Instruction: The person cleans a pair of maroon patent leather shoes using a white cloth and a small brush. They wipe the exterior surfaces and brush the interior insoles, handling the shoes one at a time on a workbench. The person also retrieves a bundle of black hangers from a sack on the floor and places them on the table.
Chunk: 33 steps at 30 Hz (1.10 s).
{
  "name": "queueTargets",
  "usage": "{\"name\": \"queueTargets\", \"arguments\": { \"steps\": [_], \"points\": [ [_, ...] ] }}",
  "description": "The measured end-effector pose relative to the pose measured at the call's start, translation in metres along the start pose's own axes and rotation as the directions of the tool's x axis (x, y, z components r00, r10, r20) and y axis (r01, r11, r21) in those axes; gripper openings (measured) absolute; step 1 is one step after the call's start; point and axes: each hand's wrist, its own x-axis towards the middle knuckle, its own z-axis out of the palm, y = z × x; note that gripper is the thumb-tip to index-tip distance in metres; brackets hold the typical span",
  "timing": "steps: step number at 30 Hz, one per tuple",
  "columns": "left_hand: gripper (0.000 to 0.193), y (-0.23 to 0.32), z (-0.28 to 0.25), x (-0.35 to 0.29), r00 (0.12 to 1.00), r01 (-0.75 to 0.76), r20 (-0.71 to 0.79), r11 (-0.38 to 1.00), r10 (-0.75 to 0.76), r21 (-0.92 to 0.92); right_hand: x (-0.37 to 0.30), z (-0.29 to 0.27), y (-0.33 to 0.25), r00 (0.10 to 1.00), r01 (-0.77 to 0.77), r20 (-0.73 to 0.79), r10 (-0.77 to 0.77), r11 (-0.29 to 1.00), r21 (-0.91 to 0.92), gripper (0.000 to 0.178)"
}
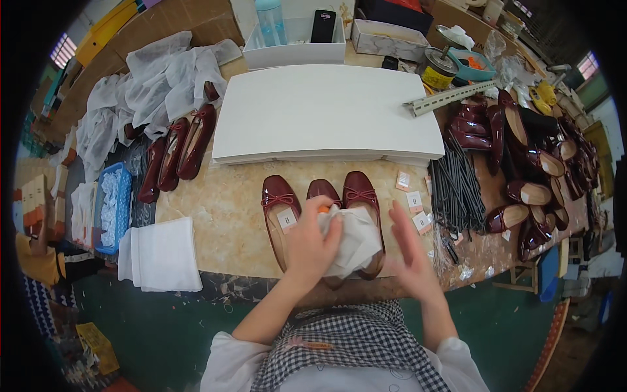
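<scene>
My left hand (312, 247) is closed around a crumpled piece of white tissue paper (359, 236), held above the shoes. A small orange spot shows at its fingertips; I cannot make out what it is. Opposite the paper, my right hand (411, 253) is open with fingers stretched, holding nothing and slightly blurred. Three dark red patent flats with bows lie toes-away before me: a left shoe (279, 191), a middle shoe (324, 189) partly hidden by my left hand and the paper, and a right shoe (360, 188). A small white label (286, 219) lies on the left shoe.
Behind the shoes lies a stack of white sheets (320, 111). More red flats (196, 142) and loose tissue (163, 85) are at left, near a blue basket (124, 215) and folded white sheets (160, 255). Dark thin sticks (457, 189) and piled shoes (529, 193) occupy the right.
</scene>
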Motion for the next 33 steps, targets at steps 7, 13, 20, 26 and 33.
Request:
{"name": "queueTargets", "arguments": {
  "steps": [7, 13, 20, 26, 33],
  "points": [
    [0.047, -0.012, 0.04, 0.013, 0.889, -0.077, 0.457, 0.986, 0.001, 0.148, 0.034, -0.039, 0.052, 0.922, -0.127, -0.331, 0.202, 0.964, 0.234, 0.033],
    [0.064, -0.01, 0.055, -0.061, 0.742, -0.547, 0.651, 0.706, 0.16, 0.45, 0.037, 0.012, 0.061, 0.99, 0.14, 0.103, -0.096, 0.587, -0.798, 0.026],
    [0.049, -0.011, 0.059, -0.055, 0.739, -0.526, 0.656, 0.742, 0.157, 0.415, 0.068, 0.017, 0.072, 0.954, 0.298, 0.174, -0.245, 0.698, -0.651, 0.038],
    [0.047, -0.004, 0.061, -0.039, 0.671, -0.584, 0.724, 0.717, 0.162, 0.381, 0.1, 0.015, 0.101, 0.992, -0.008, -0.101, -0.081, 0.738, -0.674, 0.059],
    [0.06, -0.057, 0.001, 0.196, 0.886, -0.423, 0.261, 0.435, 0.384, 0.795, 0.048, -0.012, 0.059, 0.994, -0.025, -0.106, -0.03, 0.879, -0.477, 0.051]
  ]
}}
